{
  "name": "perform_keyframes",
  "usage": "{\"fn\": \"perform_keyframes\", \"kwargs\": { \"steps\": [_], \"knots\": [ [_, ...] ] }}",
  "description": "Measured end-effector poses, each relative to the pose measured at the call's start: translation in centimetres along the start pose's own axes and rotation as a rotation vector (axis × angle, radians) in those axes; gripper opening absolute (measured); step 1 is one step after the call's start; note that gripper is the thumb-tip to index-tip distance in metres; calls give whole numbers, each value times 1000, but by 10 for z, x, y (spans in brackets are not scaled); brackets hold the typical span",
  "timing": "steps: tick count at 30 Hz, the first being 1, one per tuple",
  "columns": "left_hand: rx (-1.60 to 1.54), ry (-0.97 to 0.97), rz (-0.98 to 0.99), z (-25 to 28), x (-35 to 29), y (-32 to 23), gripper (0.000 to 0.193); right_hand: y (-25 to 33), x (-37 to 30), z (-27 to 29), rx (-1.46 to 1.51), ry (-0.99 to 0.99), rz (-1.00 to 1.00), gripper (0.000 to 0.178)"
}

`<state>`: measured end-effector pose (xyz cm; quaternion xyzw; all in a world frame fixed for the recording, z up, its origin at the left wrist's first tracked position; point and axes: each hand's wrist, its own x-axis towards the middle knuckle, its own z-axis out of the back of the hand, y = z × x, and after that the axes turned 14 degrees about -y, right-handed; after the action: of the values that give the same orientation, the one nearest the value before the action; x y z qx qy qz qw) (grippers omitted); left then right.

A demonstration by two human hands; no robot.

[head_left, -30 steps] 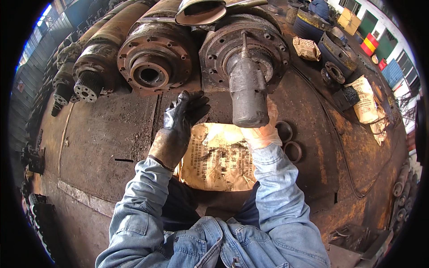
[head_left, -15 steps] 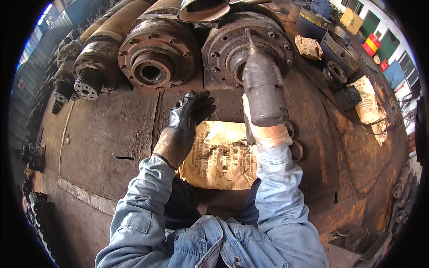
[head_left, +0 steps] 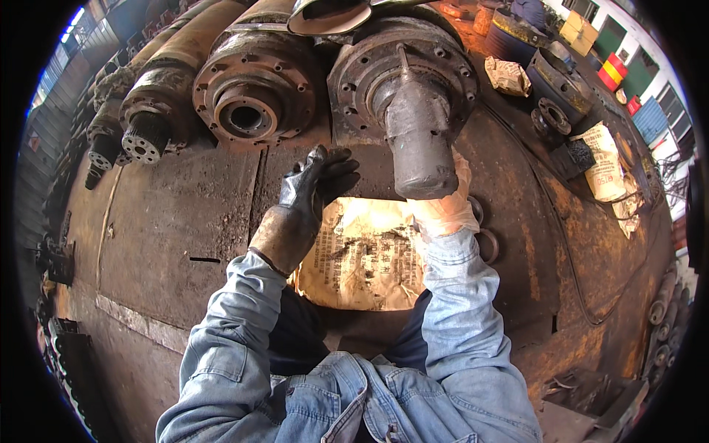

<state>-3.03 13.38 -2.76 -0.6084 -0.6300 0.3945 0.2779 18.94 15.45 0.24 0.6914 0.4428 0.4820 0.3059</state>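
My right hand point(head_left: 447, 213), in a pale, thin glove, is closed on a grimy grey impact wrench point(head_left: 422, 151). The wrench hides most of my fingers. Its thin bit points away from me toward the upper bolt ring of the right-hand flanged cylinder point(head_left: 461, 103); whether the tip sits in a bolt I cannot tell. My left hand point(head_left: 299, 196), in a dark, oily glove, is raised over the metal surface with its fingers stretched to the right and nothing in them. Below and between my hands lies a stained paper sack point(head_left: 362, 266).
Left of the right-hand cylinder stands another flanged cylinder point(head_left: 255, 111), with splined shafts point(head_left: 144, 140) farther left. Dark rings point(head_left: 487, 246) lie beside my right wrist. A hose point(head_left: 572, 288) curves across the rusty plate point(head_left: 509, 295). A metal box point(head_left: 594, 406) sits at the lower right.
The impact wrench and my right hand have shifted slightly left, and the wrench body has straightened in line with the flange. My left hand has hardly moved.
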Motion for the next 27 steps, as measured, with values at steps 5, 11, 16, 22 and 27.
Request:
{"fn": "perform_keyframes", "kwargs": {
  "steps": [5,11,16,22,27],
  "knots": [
    [-43,3,-10,5,3,0,64,-5,-1,0,-863,17,326,49],
    [-38,-1,13,-2,2,-2,64,-16,-4,-2,-190,-71,128,43],
    [-27,36,73,-7,-2,-6,64,-27,-5,8,-308,-34,216,44],
    [-72,113,-7,-12,12,-13,65,-17,-8,13,-505,-48,309,43],
    [72,138,52,-62,10,-60,68,-20,-10,28,-169,-78,9,38]
  ]
}}
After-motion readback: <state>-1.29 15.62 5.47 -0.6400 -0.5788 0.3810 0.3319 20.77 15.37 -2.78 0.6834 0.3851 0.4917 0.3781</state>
